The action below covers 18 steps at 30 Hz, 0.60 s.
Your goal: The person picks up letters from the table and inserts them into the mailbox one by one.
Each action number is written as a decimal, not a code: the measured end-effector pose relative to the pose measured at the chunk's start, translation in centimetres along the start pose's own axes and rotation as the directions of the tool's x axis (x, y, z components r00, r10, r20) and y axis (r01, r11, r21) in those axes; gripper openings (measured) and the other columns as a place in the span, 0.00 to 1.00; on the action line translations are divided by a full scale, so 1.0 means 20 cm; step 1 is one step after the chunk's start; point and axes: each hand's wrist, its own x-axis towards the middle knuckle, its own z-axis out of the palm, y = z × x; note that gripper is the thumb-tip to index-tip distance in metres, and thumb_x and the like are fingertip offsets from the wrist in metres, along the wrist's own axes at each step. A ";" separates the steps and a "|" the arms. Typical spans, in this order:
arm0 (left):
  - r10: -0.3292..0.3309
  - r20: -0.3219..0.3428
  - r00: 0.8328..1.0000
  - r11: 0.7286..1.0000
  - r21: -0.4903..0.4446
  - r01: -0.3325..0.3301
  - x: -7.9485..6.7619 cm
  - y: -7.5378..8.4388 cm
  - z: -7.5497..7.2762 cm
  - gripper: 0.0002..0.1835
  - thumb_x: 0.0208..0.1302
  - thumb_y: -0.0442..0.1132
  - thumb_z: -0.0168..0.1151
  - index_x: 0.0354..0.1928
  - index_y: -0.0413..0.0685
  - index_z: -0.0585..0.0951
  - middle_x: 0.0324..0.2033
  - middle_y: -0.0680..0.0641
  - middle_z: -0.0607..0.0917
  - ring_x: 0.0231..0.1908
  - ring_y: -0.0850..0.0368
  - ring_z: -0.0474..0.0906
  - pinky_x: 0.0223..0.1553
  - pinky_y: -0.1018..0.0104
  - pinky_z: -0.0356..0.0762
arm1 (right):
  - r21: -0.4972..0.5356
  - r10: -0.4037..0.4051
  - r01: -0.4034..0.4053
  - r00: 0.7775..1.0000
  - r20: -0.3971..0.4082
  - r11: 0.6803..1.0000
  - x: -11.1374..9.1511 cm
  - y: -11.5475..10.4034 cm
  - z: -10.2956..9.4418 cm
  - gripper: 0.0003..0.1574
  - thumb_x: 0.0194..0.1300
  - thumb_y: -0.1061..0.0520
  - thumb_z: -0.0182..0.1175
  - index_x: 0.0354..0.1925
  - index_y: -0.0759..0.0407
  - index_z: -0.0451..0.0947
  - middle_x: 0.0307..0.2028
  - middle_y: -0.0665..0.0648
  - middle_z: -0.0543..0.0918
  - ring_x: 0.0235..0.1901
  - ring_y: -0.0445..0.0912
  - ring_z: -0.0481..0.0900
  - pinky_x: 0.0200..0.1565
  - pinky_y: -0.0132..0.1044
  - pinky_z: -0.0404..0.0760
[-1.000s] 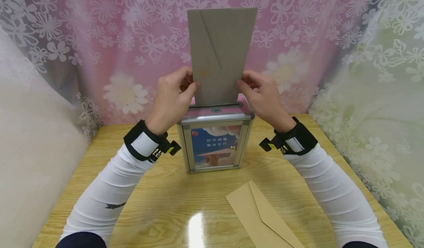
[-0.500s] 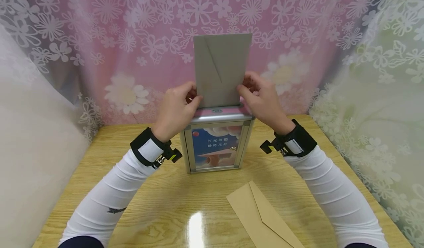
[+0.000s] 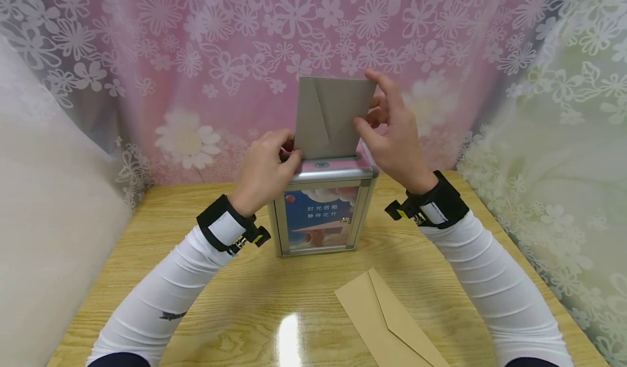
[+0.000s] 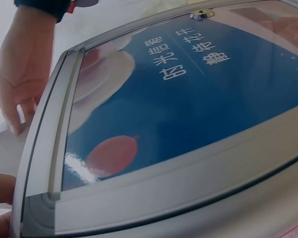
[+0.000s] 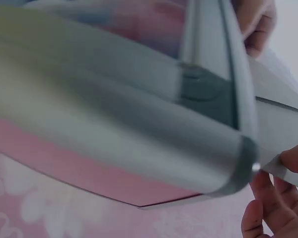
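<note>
A grey-brown envelope (image 3: 335, 119) stands upright in the top slot of a silver-framed letter box (image 3: 320, 214), its lower part hidden inside. At its lower left edge, just above the slot, my left hand (image 3: 266, 165) pinches it between thumb and fingers. My right hand (image 3: 394, 133) holds the right edge higher up, thumb in front and index finger stretched to the top corner. In the right wrist view, that hand's thumb and fingers lie on either side of the envelope (image 5: 283, 129). The left wrist view shows mostly the box's blue picture panel (image 4: 188, 99).
A second, tan envelope (image 3: 387, 323) lies flap up on the wooden table (image 3: 235, 301), in front of the box and to the right. Behind the table hangs a pink floral curtain (image 3: 220, 40), with pale curtains at both sides.
The envelope has sunk well down into the slot. My left hand has come down and slightly right with it; my right index finger has risen to the envelope's top corner.
</note>
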 end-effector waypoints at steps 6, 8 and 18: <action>0.090 -0.082 0.993 0.989 -0.111 -0.099 0.02 0.00 -0.01 0.18 0.63 0.32 0.58 0.55 0.40 0.73 0.36 0.45 0.81 0.32 0.61 0.74 0.32 0.61 0.80 | 0.007 0.041 -0.042 0.997 0.069 0.999 -0.06 -0.08 0.02 0.28 0.58 0.77 0.55 0.58 0.72 0.65 0.25 0.67 0.77 0.24 0.49 0.70 0.27 0.38 0.69; 0.113 -0.110 0.987 0.984 -0.127 -0.127 0.03 0.00 -0.01 0.21 0.64 0.32 0.57 0.59 0.41 0.69 0.38 0.44 0.81 0.32 0.61 0.74 0.31 0.60 0.79 | 0.002 0.063 -0.063 0.994 0.091 0.998 -0.08 -0.09 0.03 0.26 0.59 0.77 0.55 0.56 0.73 0.66 0.24 0.67 0.76 0.25 0.49 0.69 0.29 0.41 0.68; 0.181 -0.195 0.964 0.980 -0.046 -0.193 0.02 -0.03 0.00 0.12 0.67 0.31 0.54 0.51 0.40 0.74 0.32 0.44 0.82 0.29 0.61 0.74 0.26 0.62 0.78 | -0.058 0.086 -0.081 0.991 0.099 0.995 -0.17 0.05 0.06 0.22 0.62 0.71 0.57 0.55 0.64 0.72 0.29 0.60 0.77 0.28 0.46 0.69 0.31 0.47 0.67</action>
